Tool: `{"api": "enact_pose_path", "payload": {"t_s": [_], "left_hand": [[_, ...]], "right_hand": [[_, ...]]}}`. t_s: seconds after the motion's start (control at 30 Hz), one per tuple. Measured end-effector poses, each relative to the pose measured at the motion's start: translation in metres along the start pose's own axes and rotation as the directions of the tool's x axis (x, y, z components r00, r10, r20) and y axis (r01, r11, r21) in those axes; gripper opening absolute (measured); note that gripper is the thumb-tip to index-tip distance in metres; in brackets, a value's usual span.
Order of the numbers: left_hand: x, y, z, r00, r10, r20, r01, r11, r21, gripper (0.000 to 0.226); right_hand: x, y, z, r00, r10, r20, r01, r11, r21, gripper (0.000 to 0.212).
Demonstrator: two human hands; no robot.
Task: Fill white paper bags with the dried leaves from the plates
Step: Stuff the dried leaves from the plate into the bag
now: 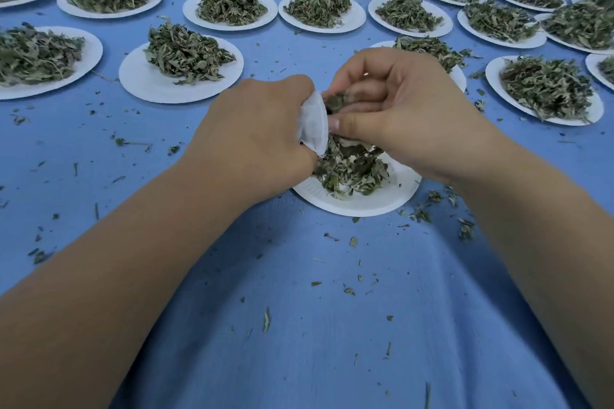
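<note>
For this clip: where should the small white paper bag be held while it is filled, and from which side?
Probably round its body below the mouth, from the left, as the left hand does with the small white paper bag: its opening faces right, leaving it free for the right hand pinching dried green leaves.

Gripping white paper bag [312, 123] in left hand [252, 133], with its mouth toward the right. Pinching dried leaves [335, 101] at bag mouth with right hand [398, 109], above near plate [358, 206] bearing small leaf pile [352, 169]. Farther off on blue worktop [99, 129]: rows of heaped plates [139, 83] amid scattered leaf crumbs [128, 143].
</note>
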State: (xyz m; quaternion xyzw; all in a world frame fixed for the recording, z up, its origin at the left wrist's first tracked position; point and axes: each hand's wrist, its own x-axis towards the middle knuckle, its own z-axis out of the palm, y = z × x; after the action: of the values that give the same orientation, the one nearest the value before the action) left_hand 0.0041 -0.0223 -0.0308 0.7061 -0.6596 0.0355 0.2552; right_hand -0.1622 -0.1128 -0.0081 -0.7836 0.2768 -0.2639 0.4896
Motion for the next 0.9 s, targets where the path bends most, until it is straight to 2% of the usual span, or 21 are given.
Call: {"api": "enact_pose_path", "payload": {"t_s": [0.03,0.13,0.3,0.4,0.47,0.57,0.73,0.8,0.9], "left_hand": [[0.0,0.001,0.0,1.0,0.011,-0.002,-0.011,1.0,-0.002,0.019],[0.001,0.004,0.001,1.0,0.027,-0.004,-0.027,1.0,0.01,0.017],[0.003,0.005,0.006,0.999,0.038,0.023,-0.039,0.998,0.055,0.021],[0.004,-0.001,0.004,1.0,0.023,-0.016,-0.022,0.999,0.037,0.018],[0.005,-0.005,0.001,0.999,-0.004,-0.049,0.005,1.0,0.015,0.019],[0.005,-0.008,0.0,0.997,-0.032,-0.071,0.034,0.999,0.026,0.021],[0.005,-0.01,-0.001,0.996,-0.06,-0.065,0.062,0.997,0.035,0.024],[0.006,-0.011,-0.001,0.995,-0.078,-0.061,0.079,0.997,0.021,0.025],[0.004,-0.011,0.001,0.995,-0.088,-0.052,0.089,0.996,0.014,0.028]], "right_hand": [[0.0,0.001,0.0,1.0,-0.005,-0.004,0.005,1.0,0.009,0.021],[0.0,0.001,0.002,0.997,-0.057,-0.043,0.052,0.992,-0.111,0.013],[-0.002,0.001,0.007,0.995,-0.084,-0.058,0.076,0.989,-0.129,0.004],[-0.004,-0.003,-0.005,0.998,-0.05,0.025,0.052,0.995,-0.087,0.017],[-0.006,-0.006,-0.019,0.994,-0.042,0.105,0.059,0.985,-0.163,0.027],[-0.01,-0.007,-0.036,0.973,-0.017,0.232,0.117,0.896,-0.428,0.033],[-0.014,-0.004,-0.034,0.913,0.128,0.386,0.176,0.731,-0.659,0.061],[-0.013,0.0,-0.027,0.907,0.135,0.399,0.207,0.684,-0.7,0.058],[-0.011,0.0,-0.023,0.939,0.093,0.331,0.183,0.68,-0.71,0.048]]}}
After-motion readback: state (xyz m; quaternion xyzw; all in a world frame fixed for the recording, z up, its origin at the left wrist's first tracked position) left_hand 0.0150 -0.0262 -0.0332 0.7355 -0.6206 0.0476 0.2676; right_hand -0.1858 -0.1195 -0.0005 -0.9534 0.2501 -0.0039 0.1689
